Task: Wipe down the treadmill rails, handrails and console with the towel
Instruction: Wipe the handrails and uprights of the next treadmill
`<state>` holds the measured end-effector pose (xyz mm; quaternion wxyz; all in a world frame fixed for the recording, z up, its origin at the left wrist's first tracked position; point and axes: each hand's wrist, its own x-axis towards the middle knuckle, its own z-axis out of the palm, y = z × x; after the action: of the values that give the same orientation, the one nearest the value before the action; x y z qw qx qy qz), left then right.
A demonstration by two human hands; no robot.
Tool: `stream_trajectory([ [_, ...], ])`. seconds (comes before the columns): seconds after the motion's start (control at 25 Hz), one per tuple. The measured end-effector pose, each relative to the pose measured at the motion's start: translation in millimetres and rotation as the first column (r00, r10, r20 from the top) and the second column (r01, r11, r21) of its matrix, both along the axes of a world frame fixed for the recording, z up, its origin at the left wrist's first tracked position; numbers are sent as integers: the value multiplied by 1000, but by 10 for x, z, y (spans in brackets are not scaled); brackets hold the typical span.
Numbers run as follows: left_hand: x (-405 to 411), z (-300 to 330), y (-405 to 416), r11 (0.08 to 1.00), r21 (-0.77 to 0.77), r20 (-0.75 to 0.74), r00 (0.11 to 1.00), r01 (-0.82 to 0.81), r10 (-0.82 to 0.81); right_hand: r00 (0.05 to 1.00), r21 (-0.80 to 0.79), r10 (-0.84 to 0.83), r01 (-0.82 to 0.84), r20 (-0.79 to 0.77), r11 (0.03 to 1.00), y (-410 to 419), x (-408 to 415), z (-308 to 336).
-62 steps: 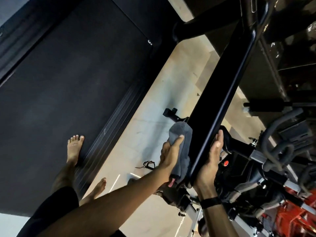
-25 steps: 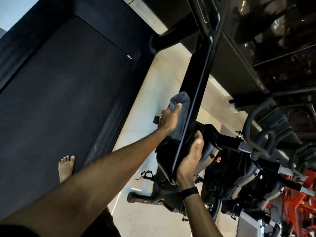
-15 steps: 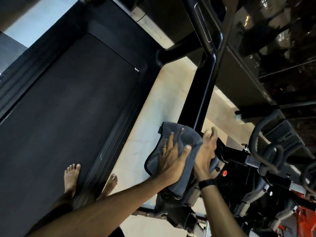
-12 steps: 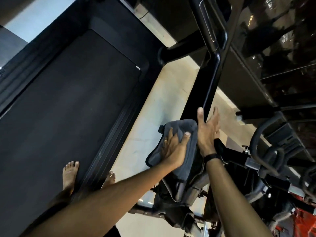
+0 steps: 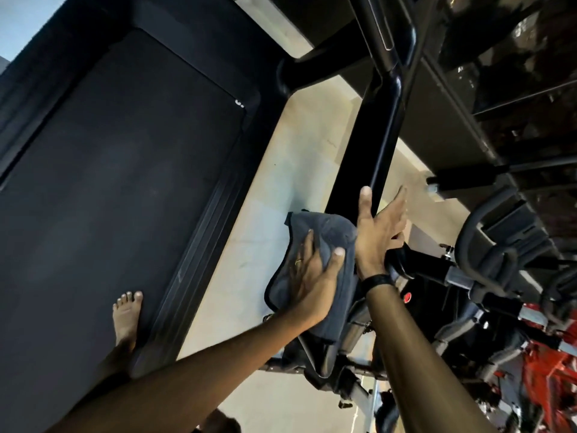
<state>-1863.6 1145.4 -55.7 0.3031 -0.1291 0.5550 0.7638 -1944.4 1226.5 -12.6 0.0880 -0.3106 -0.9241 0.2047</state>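
Presently, the grey towel (image 5: 318, 245) is draped over the near end of the black handrail (image 5: 365, 151) on the treadmill's right side, hanging down its inner face. The left hand (image 5: 312, 276) lies flat on the towel with fingers straight and spread, pressing the cloth against the rail; its grip is open, with a ring visible on one finger. The right hand (image 5: 377, 232) sits just beside the towel on the same handrail, thumb extended up along the rail's top edge and fingers reaching round the far side; its grip reads as loosely wrapped on the rail. A black band circles the right wrist. Below, one bare foot (image 5: 126, 317) stands on the dark treadmill belt (image 5: 109, 182), next to the ribbed side rail (image 5: 193, 260). Pale floor (image 5: 281, 198) shows between treadmill and neighbouring equipment.
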Motion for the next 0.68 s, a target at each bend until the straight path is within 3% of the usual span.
stream_trajectory([
  [0.28, -639, -363, 204, 997, 36, 93, 994, -61, 57, 997, -63, -55, 52, -49, 997, -92, 19, 35],
  [0.48, -381, -152, 118, 998, -25, -92, 994, -52, 50, 998, -102, -23, 16, -64, 995, -71, 31, 50],
  [0.68, -215, -18, 154, 998, -6, -63, 996, -66, 65, 988, -148, -36, 13, -150, 989, -42, 44, 56],
])
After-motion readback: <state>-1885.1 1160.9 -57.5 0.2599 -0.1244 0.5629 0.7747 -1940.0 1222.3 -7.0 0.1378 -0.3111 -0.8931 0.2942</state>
